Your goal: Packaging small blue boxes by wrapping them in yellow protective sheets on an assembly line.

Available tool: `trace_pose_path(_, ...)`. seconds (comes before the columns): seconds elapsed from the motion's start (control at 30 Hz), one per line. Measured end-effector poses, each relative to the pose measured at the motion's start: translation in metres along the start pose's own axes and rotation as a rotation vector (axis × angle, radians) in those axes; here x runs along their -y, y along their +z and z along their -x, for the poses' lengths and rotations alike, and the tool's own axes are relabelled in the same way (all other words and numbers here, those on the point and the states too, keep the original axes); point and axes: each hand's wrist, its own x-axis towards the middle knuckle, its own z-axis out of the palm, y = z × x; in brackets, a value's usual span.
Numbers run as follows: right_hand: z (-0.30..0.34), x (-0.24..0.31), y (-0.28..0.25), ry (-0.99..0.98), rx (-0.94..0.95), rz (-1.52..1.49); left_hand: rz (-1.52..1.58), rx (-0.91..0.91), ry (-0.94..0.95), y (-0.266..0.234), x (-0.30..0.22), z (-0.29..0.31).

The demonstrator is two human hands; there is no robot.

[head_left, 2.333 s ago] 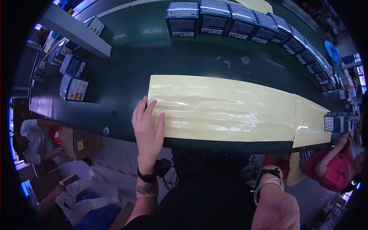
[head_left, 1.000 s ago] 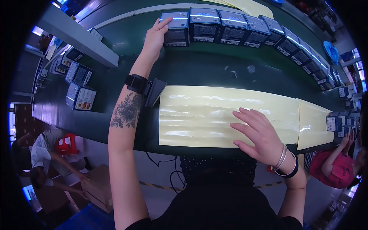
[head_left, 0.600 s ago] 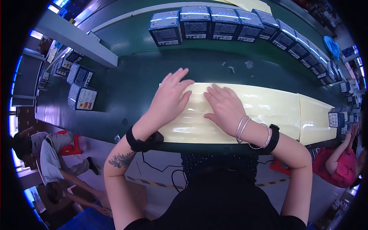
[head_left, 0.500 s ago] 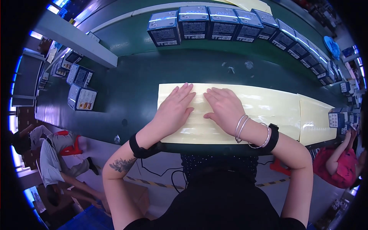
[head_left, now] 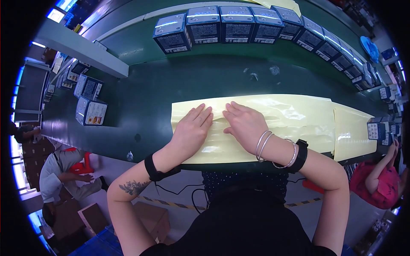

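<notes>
A pale yellow glossy sheet [head_left: 294, 132], perhaps the top of a stack, lies along the near edge of the dark green bench. On its left part my left hand [head_left: 192, 132] rests, fingers stretched out and pointing away from me. Close beside it, my right hand [head_left: 246, 126] lies with fingers extended and thumb apart, holding nothing. Between and around both hands the sheet shows creases and ripples. Another yellow sheet [head_left: 352, 132] meets or overlaps its right end. What lies under my palms is hidden.
A row of dark blue boxes [head_left: 237, 25] curves along the far side of the bench [head_left: 145, 102]. Other boxes [head_left: 92, 111] stand at the left, near a grey beam [head_left: 85, 47]. Small boxes [head_left: 376, 130] sit at the right by a co-worker in pink [head_left: 378, 183].
Both hands have slid slightly toward me and left. The yellow sheet's left edge has shifted left, and its surface looks more rippled. The person at the left has changed posture.
</notes>
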Motion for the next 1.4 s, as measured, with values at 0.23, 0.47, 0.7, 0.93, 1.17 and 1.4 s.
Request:
trace_pose_path(0.23, 0.004, 0.005, 0.003, 0.017, -0.015, 0.066, -0.018, 0.018, 0.021, -0.005, -0.008, 0.007)
trace_pose_path(0.47, 0.011, 0.000, 0.000, 0.009, -0.012, 0.059, -0.036, 0.012, 0.031, -0.004, -0.018, 0.012)
trace_pose_path(0.7, 0.012, -0.005, 0.000, -0.003, -0.022, 0.057, 0.041, -0.001, -0.015, -0.001, -0.022, 0.014)
trace_pose_path(0.93, 0.013, -0.008, -0.004, -0.006, 0.012, 0.059, 0.511, 0.087, -0.355, -0.045, -0.017, -0.028)
trace_pose_path(1.17, 0.021, -0.025, 0.004, 0.014, -0.047, 0.059, 0.266, -0.195, -0.082, -0.051, 0.109, -0.152)
trace_pose_path(1.4, 0.019, -0.015, 0.005, -0.029, -0.111, 0.044, 0.161, -0.273, -0.200, -0.043, 0.145, -0.168)
